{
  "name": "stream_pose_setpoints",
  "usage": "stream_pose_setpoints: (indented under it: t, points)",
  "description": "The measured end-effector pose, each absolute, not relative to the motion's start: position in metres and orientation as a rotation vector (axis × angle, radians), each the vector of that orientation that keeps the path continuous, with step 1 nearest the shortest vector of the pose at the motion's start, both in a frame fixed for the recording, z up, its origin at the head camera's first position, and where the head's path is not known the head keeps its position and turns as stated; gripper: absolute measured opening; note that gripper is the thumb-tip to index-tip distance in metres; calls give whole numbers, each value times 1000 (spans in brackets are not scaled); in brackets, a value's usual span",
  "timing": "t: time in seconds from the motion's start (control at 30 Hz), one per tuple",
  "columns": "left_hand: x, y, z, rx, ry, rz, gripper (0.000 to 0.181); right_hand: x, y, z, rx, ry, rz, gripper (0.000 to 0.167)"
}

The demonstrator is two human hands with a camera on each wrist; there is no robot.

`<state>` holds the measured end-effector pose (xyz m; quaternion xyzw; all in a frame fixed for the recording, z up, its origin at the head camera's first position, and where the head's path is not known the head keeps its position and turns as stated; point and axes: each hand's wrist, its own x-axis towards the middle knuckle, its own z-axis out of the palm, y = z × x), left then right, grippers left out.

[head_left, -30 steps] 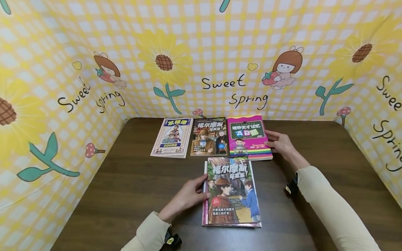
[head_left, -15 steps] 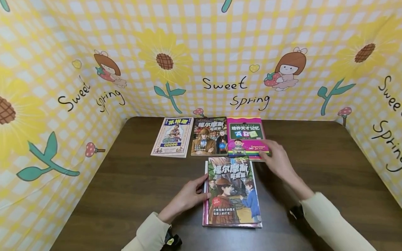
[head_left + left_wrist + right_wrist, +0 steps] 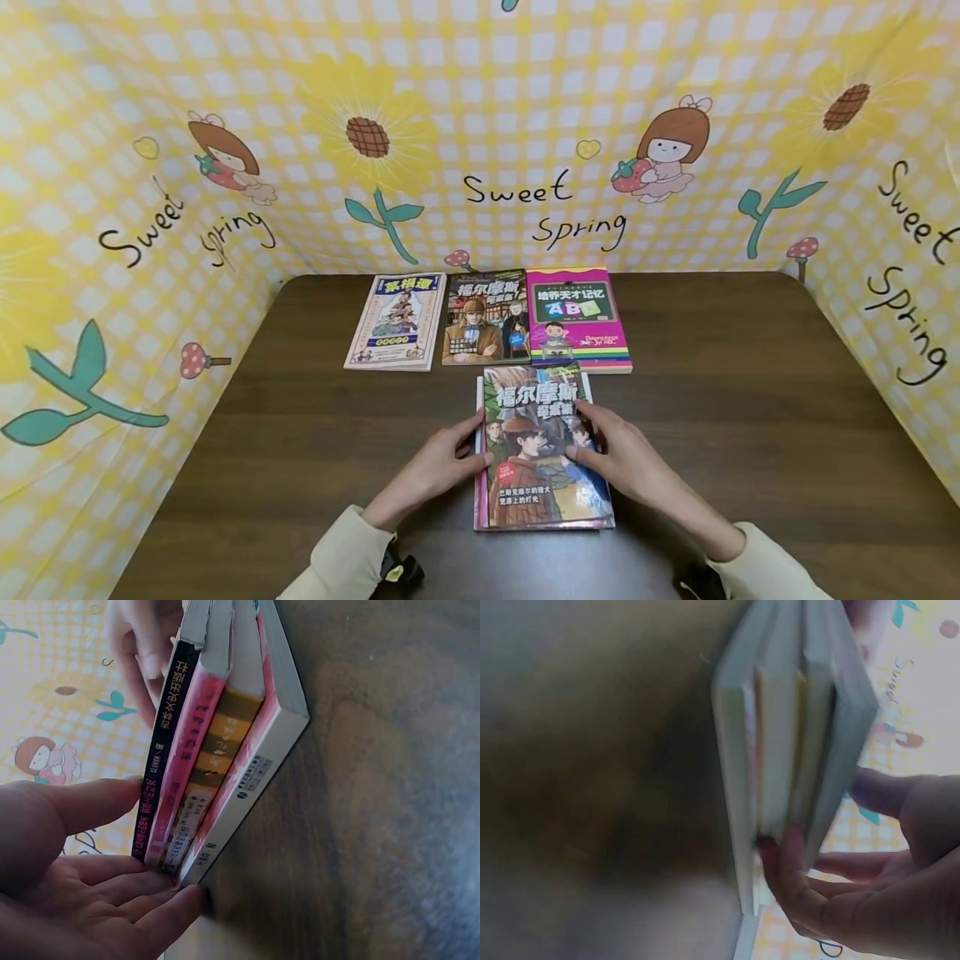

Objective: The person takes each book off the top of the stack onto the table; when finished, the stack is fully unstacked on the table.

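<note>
A stack of several books [image 3: 528, 492] lies near the front of the table, its top cover showing two illustrated figures. My left hand [image 3: 431, 471] holds the stack's left side, thumb at the edge of the top cover and fingers along the spines [image 3: 202, 742]. On the opposite side, my right hand [image 3: 637, 462] has its thumb over the top cover. Its fingers curl against the page edges [image 3: 780, 750] in the right wrist view. The bottom book sticks out a little beyond the others.
Behind the stack three books lie in a row: a cream book [image 3: 397, 321], a brown detective book [image 3: 486, 321] and a pink ABC book [image 3: 577, 321]. The wooden table [image 3: 750, 400] is bordered by a yellow checked cloth [image 3: 480, 100] at the back and sides.
My right hand has left the pink ABC book and come down and left to the right side of the stack. My left hand has stayed at the stack.
</note>
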<state>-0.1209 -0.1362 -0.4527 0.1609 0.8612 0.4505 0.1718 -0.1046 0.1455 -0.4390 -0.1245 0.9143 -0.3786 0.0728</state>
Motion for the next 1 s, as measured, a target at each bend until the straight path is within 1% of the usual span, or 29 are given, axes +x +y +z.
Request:
stream_pose_setpoints:
  t: [0.17,0.43,0.63,1.0]
  points:
    - [-120,-138,-452,449,2478,1241,69,-103,142,-446,-399,2829,-1187,63]
    - [-120,-138,-452,478,2489,1223,72,-104,154,-454,-401,2845,-1238,61]
    - [-118,-136,-453,516,2518,1176,70,-104,162,-454,-368,2733,-1346,56]
    - [-115,-134,-452,485,2516,1188,68,-108,171,-450,-327,2621,-1493,50]
